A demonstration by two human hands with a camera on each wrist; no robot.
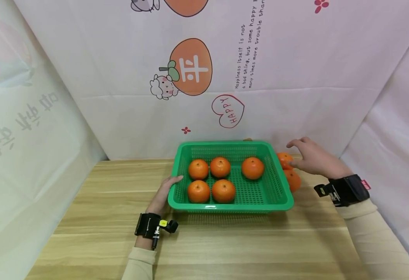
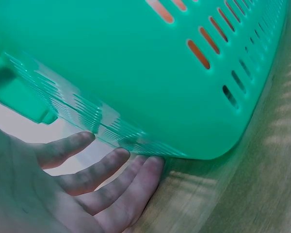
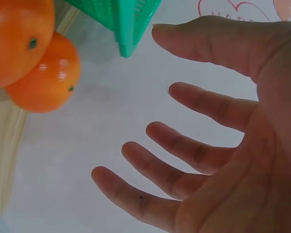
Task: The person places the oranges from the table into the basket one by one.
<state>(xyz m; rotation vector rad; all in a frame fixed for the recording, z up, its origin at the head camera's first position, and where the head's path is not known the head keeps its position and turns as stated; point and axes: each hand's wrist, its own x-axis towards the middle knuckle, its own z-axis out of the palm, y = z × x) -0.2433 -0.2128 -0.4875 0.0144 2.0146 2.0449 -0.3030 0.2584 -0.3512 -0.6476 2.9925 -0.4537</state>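
Observation:
A green plastic basket (image 1: 281,194) stands on the wooden table and holds several oranges (image 1: 220,167). My left hand (image 1: 165,191) rests with straight fingers (image 2: 111,179) against the basket's left wall (image 2: 136,73). Two more oranges lie just right of the basket, one at the back (image 1: 284,158) and one nearer (image 1: 293,180); the right wrist view shows them as a pair (image 3: 46,80). My right hand (image 1: 309,155) hovers open beside the back orange, fingers (image 3: 199,104) spread, holding nothing.
A white printed cloth (image 1: 204,77) hangs behind and along both sides, close around the table. Bare wooden tabletop (image 1: 208,249) lies in front of the basket and to its left.

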